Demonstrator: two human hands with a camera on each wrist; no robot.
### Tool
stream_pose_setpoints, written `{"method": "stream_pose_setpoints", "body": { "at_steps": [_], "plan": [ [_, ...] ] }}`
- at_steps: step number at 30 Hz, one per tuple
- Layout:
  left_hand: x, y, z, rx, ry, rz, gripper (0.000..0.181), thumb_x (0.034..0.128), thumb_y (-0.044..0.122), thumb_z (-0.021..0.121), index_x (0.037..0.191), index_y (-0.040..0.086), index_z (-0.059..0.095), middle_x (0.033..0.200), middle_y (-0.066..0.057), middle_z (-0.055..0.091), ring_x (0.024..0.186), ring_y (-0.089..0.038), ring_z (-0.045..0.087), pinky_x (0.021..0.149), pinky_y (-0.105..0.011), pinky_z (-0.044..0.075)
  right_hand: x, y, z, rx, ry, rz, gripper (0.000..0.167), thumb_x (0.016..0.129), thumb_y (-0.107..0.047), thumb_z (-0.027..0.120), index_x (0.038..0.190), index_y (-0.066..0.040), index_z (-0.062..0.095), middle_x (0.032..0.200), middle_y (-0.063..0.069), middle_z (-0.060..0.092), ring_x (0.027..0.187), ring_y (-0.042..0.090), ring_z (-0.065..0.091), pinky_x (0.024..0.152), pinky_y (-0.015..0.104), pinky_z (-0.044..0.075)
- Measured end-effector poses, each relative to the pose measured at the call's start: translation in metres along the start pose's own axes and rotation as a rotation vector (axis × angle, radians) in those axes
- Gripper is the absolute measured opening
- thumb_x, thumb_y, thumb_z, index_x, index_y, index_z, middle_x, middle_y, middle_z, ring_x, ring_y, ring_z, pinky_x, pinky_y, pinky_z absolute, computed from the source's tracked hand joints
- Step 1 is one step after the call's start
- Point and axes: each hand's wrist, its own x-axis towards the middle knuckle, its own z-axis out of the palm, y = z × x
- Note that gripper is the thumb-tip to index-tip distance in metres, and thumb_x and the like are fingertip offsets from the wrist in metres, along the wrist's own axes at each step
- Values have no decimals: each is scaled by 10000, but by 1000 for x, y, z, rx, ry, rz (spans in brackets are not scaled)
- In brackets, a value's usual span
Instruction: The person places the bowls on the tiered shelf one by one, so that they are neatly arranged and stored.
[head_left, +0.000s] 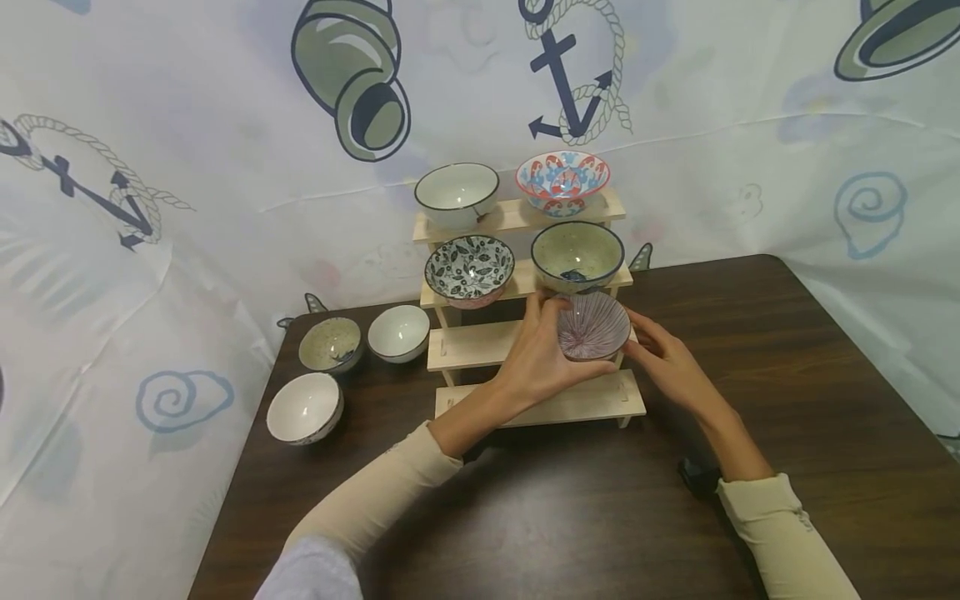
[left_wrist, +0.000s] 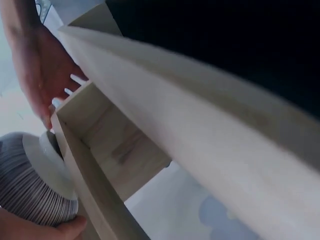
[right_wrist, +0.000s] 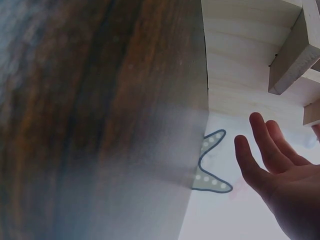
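A small bowl with purple radiating stripes (head_left: 592, 325) is tilted at the right part of the third tier of a wooden stand (head_left: 468, 346). My left hand (head_left: 536, 354) grips its left side, thumb below and fingers above. At its right side is my right hand (head_left: 671, 371), fingers extended and fingertips at the wall. The left wrist view has the striped bowl (left_wrist: 37, 185) beside a wooden edge, with my left hand (left_wrist: 40, 227) under it and my right hand (left_wrist: 45, 70) beyond. In the right wrist view, my right hand (right_wrist: 290, 185) has fingers spread apart.
Upper tiers hold a white bowl (head_left: 457, 196), a red-blue bowl (head_left: 562, 179), a black-and-white leaf-patterned bowl (head_left: 469, 268) and a green bowl (head_left: 577, 252). Left on the dark table (head_left: 525, 508) stand a speckled bowl (head_left: 330, 343) and two white bowls (head_left: 399, 333), (head_left: 304, 407).
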Motion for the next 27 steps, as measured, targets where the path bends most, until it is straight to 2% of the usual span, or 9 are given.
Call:
{"method": "stream_pose_setpoints", "body": {
  "at_steps": [7, 13, 20, 27],
  "plan": [
    [-1, 5, 8, 24, 55, -7, 981, 645, 613, 928, 1322, 88, 449, 1429, -98, 400, 1226, -211, 533, 1038, -383, 512, -1, -2, -2, 3, -12, -2, 617, 1079, -396, 530, 1637, -249, 312, 1644, 155, 391, 1446, 437, 460, 1143, 654, 387],
    [-8, 5, 6, 71, 57, -14, 1064, 627, 661, 913, 1386, 96, 426, 1501, -103, 382, 1292, -220, 517, 1069, -397, 510, -3, -4, -1, 16, -26, 4, 627, 1079, -377, 536, 1640, -225, 302, 1642, 171, 386, 1451, 440, 449, 1149, 660, 374],
    [-25, 1, -12, 75, 15, 0, 1158, 676, 645, 893, 1538, 83, 363, 1609, -109, 329, 1450, -242, 408, 1159, -468, 443, -2, -4, 0, 11, -28, 11, 632, 1077, -403, 530, 1639, -220, 305, 1630, 171, 404, 1442, 440, 462, 1143, 659, 383],
    [-31, -4, -32, 121, -60, 27, 1149, 725, 676, 839, 1581, 99, 336, 1637, -98, 333, 1489, -241, 377, 1193, -467, 412, -3, -5, 0, 9, -21, 11, 624, 1077, -401, 531, 1635, -218, 317, 1625, 161, 415, 1436, 430, 476, 1139, 649, 393]
  ]
}}
